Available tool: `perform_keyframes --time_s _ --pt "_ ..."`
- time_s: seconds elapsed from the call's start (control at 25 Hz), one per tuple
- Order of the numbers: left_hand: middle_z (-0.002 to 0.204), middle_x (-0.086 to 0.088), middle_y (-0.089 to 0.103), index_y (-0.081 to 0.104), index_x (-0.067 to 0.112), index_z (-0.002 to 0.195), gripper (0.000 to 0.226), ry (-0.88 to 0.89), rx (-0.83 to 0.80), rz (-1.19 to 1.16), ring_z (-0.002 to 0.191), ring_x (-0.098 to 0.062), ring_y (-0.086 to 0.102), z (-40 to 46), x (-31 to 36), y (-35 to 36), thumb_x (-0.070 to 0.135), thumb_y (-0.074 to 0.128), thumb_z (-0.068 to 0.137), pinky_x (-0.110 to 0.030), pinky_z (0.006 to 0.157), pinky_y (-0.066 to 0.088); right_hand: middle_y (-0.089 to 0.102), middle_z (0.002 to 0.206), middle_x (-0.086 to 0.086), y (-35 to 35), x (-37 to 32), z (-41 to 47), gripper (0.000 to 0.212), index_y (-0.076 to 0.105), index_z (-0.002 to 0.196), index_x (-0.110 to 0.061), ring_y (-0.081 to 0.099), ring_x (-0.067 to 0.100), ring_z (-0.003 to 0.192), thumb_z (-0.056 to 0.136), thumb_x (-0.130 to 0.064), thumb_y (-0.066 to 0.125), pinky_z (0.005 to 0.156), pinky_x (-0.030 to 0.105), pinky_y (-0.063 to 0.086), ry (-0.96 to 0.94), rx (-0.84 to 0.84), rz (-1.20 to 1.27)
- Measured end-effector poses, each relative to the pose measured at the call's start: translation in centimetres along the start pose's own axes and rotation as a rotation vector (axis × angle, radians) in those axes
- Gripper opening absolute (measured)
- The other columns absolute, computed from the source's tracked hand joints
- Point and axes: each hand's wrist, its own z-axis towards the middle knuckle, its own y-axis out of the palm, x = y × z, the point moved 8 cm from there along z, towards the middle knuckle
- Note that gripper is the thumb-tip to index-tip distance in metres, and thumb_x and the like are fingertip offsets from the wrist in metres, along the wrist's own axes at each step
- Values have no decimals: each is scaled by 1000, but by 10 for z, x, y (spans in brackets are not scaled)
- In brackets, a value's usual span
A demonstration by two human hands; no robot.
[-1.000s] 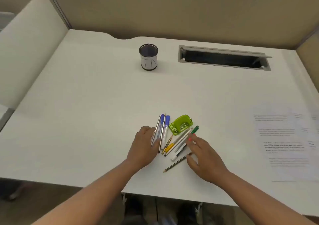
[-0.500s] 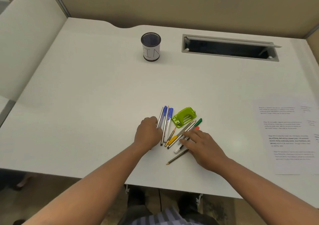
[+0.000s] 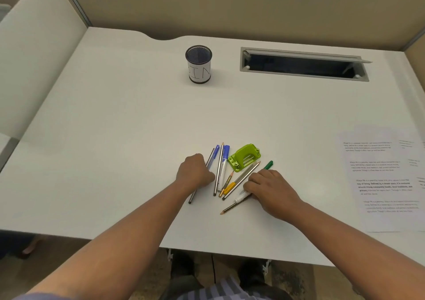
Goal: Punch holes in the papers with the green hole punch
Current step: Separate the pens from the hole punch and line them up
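Left hand grip: we see our left hand (image 3: 195,170) curled into a loose fist over a blue pen (image 3: 212,155) and a dark pencil (image 3: 192,196); we cannot tell if the fingers really hold them.
Right hand grip: our right hand (image 3: 270,188) lies palm down with bent fingers on a white marker (image 3: 241,198) and a green pen (image 3: 268,165); whether it grips them we cannot tell.
Hole punch: the green hole punch (image 3: 244,157) sits on the desk (image 3: 115,138) just behind the spread of pens, between both hands, and no hand touches it.
Papers: the printed papers (image 3: 386,180) lie flat near the right edge of the desk, well apart from the hole punch.
Other pens: a blue marker (image 3: 223,168) and a yellow pen (image 3: 229,187) lie between our hands, and one pencil (image 3: 230,208) is nearer to us.
Cup: a dark mesh cup (image 3: 198,64) with a white label stands upright at the far side.
Desk slot: a grey cable slot (image 3: 303,64) is open, to the right of the cup.
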Motion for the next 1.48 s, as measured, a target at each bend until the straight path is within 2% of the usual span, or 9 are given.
perform_keyframes --time_s 0.16,0.36,0.52,0.68,0.8,0.96,1.08,1.24,1.48 --pt "79 1 52 42 19 77 26 10 22 12 64 -13 47 -4 -2 2 26 66 77 -27 49 30 62 98 -6 -1 4 2 19 62 105 -27 56 23 91 90 -16 67 82 38 46 -5 -53 -31" --pt "87 -4 59 54 10 90 17 -11 37 -30 69 -19 50 -8 -10 -3 10 64 76 -26 51 33 61 100 -9 -1 4 3 13 61 109 -29 53 21 99 96 -28 59 93 40 35 -39 -142 -77" --pt "78 -2 56 54 11 80 12 2 29 -77 64 -20 48 -9 -17 -3 6 62 72 -26 52 35 63 90 -8 1 4 4 11 65 96 -25 56 21 93 88 -25 57 87 40 36 -36 -237 -133" --pt "77 -5 60 64 2 88 15 -31 10 -363 65 -22 54 -8 -36 0 3 63 73 -28 55 46 62 87 -7 2 4 3 6 59 87 -25 53 19 87 83 -23 54 73 34 36 -54 -304 -74" --pt "75 -6 67 68 9 96 16 -59 -37 -746 70 -22 63 -12 -50 1 2 72 82 -38 65 60 53 73 -10 -5 16 -1 9 51 75 -27 49 16 72 76 -22 58 58 29 32 98 -275 197" --pt "90 -6 74 68 18 117 33 -109 -193 -1184 82 -20 71 -24 -43 8 0 70 90 -31 67 60 59 60 -10 -19 43 -7 11 67 75 -25 49 6 51 73 -15 71 50 22 44 539 -44 865" --pt "93 -8 73 71 14 113 23 -96 -257 -1307 84 -23 72 -34 -15 14 2 66 93 -38 76 61 65 67 6 -25 32 4 11 69 85 -10 61 14 57 78 -4 74 57 31 57 625 26 1167" --pt "91 -6 76 70 11 106 12 -71 -299 -1392 83 -23 74 -48 21 23 7 65 96 -39 71 61 64 69 8 -26 5 18 13 67 92 -2 60 17 61 81 -3 73 60 32 56 649 14 1365" --pt "98 -7 76 71 16 116 19 -45 -370 -1468 81 -20 69 -61 42 31 15 62 100 -44 81 58 63 60 0 -30 -5 21 14 67 78 -16 58 13 55 74 -8 77 54 30 53 686 35 1353"
